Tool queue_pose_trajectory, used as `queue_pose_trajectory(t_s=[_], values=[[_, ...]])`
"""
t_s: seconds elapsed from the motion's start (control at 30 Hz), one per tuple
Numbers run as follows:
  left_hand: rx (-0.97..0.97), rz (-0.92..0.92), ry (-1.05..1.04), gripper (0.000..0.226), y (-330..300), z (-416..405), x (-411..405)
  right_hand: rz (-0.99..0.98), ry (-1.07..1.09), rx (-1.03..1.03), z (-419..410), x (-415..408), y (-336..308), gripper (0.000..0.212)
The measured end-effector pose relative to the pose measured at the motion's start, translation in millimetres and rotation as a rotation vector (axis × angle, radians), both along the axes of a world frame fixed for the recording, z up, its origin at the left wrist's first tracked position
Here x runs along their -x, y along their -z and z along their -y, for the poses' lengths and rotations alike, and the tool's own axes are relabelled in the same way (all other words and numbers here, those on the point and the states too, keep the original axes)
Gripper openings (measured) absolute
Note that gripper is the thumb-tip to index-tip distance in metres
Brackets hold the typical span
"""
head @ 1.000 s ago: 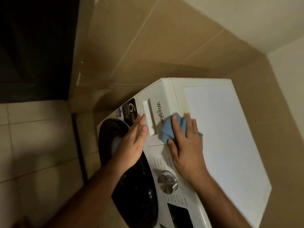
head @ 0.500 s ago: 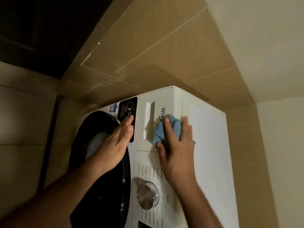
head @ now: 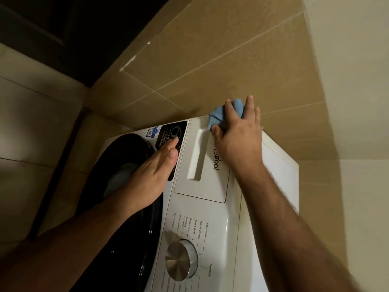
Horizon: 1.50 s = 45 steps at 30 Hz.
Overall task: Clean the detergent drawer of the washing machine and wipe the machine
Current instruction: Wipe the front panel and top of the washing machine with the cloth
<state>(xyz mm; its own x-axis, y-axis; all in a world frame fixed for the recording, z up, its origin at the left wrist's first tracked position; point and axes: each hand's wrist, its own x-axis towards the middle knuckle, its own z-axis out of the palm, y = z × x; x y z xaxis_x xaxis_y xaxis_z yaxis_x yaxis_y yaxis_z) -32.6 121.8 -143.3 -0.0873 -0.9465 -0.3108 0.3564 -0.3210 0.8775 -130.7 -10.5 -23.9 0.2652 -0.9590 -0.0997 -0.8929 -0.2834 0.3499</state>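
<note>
Seen from above, a white washer point(head: 212, 224) stands against a tan tiled wall point(head: 210, 66). The right hand point(head: 235, 133) presses a blue cloth point(head: 219, 114) onto the far corner of the drawer point(head: 210, 175) front, at the machine's edge by the wall — fingers spread over the cloth, grip curled round it. The left hand point(head: 155, 167) lies flat, grip released, fingers straight, on the black label point(head: 172, 131) beside the drawer, above the dark round door point(head: 126, 199). The drawer is closed, its handle recess between the two hands. Nearer the viewer, a silver dial point(head: 181, 259) sits among printed program names.
</note>
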Motion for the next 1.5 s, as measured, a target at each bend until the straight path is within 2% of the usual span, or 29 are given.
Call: queue_pose_trajectory(t_s=[0.1,0.2,0.3,0.4,0.53,0.7,0.9,1.03,1.13,1.2,1.27,1.37,1.5], values=[[0.003,-0.027,-0.032,0.078,7.3,0.0,4.4,-0.304,-0.113,0.026,5.9,-12.3,2.9,0.054],[-0.010,-0.057,-0.068,0.084,6.8,0.1,5.3,-0.617,-0.183,-0.021,12.7,-27.2,8.5,0.062],[-0.057,-0.108,-0.086,0.082,6.6,2.2,3.4,-0.737,-0.219,-0.103,14.8,-39.8,17.2,0.064],[-0.046,-0.115,-0.105,0.102,13.2,3.4,0.5,-0.770,-0.231,-0.186,15.1,-46.5,30.6,0.062],[-0.051,-0.169,-0.094,0.113,22.6,3.1,-5.3,-0.840,-0.266,-0.255,1.1,-49.3,48.5,0.060],[-0.064,-0.154,-0.106,0.109,29.6,0.1,-11.1,-0.863,-0.294,-0.385,-40.3,-42.0,63.4,0.061],[-0.089,-0.093,-0.042,0.104,39.8,-1.2,-10.2,-0.823,-0.303,-0.518,-85.7,-34.1,37.1,0.060],[-0.109,0.077,0.068,0.088,50.7,-4.9,-5.7,-0.720,-0.279,-0.432,-82.9,-25.7,1.1,0.062],[0.008,0.244,0.117,0.089,56.1,-6.0,0.3,-0.702,-0.250,-0.247,-52.7,-25.3,-10.0,0.063],[0.085,0.399,0.147,0.091,63.1,-4.3,2.9,-0.721,-0.249,-0.194,-36.0,-31.7,4.2,0.060],[0.137,0.516,0.175,0.094,72.5,-1.8,5.6,-0.782,-0.261,-0.222,-30.9,-39.2,26.5,0.061],[0.151,0.582,0.225,0.093,85.2,2.3,7.8,-0.850,-0.303,-0.322,-44.7,-40.1,51.4,0.062],[0.114,0.605,0.258,0.063,94.5,3.0,10.8,-0.853,-0.322,-0.481,-82.9,-27.5,49.3,0.061]])
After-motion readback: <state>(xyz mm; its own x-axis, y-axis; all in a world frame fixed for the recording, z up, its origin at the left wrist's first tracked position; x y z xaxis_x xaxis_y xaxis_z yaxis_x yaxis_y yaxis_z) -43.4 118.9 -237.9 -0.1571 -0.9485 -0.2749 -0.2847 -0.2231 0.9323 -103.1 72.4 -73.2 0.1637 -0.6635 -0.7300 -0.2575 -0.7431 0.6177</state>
